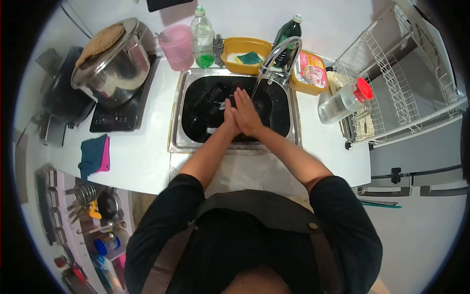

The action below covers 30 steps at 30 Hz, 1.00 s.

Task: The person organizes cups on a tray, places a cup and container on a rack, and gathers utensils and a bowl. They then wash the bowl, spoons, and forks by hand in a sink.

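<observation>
My left hand (229, 118) and my right hand (247, 115) are pressed palm to palm above the sink (175, 128), fingers stretched out and pointing away from me. Neither hand holds anything. Water runs in a thin stream from the curved metal faucet (274, 56), coming down just beside the right fingertips. Inside the steel rim the basin looks black, with dark shapes and small white bits that I cannot make out. Part of the left hand is hidden behind the right.
Behind the sink stand a pink pitcher (176, 48), a clear dish soap bottle (202, 36), a yellow tub (246, 49) with a green sponge (249, 58) and a dark green bottle (287, 41). A steel pot (120, 71) is left; a red-capped bottle (342, 102) and wire rack (394, 83) are right.
</observation>
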{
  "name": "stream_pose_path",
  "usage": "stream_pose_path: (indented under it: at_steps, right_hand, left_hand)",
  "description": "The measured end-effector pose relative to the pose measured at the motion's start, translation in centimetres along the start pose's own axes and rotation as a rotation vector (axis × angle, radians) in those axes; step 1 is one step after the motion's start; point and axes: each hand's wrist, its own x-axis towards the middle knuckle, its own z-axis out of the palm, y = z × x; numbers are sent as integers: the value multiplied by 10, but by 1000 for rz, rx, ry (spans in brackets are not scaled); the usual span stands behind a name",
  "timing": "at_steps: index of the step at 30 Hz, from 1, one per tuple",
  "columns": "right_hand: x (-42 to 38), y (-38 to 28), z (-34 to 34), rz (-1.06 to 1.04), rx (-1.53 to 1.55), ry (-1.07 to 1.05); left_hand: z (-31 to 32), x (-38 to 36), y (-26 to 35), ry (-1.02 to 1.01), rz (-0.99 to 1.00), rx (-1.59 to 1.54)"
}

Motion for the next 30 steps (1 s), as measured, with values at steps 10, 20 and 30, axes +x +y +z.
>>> stream_pose_path:
  at_steps: [10, 20, 30]
  right_hand:
    - [30, 32, -4, -6, 1, -12]
    - [32, 65, 21, 910, 321, 169]
    - [23, -14, -1, 251, 502, -444]
  left_hand:
    - [4, 4, -8, 3, -51, 80]
    - [4, 15, 4, 126, 87, 680]
    - [-72, 83, 23, -272, 111, 158]
